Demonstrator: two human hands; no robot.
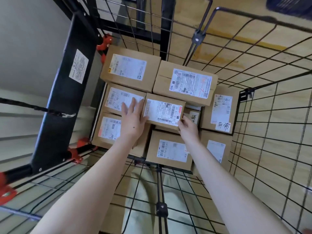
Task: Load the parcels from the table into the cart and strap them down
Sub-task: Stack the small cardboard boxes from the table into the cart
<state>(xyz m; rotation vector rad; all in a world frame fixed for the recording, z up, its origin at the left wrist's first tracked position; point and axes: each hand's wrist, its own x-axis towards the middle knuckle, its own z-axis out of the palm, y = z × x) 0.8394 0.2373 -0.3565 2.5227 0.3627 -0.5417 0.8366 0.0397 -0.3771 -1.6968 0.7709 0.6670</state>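
Observation:
I look straight down into a black wire cart packed with several brown cardboard parcels bearing white shipping labels. A small parcel sits in the middle on top of the others. My left hand lies flat with fingers spread against its left side, partly over a neighbouring parcel. My right hand grips the small parcel's near right corner. Two larger parcels lie at the far side. A black strap with a metal hook hangs at the left, outside the basket.
The cart's black handle plate with a white sticker and red clamps runs along the left. Wire mesh walls rise on the right and near sides. Wooden flooring shows through the mesh. My legs in pale trousers stand below the near wall.

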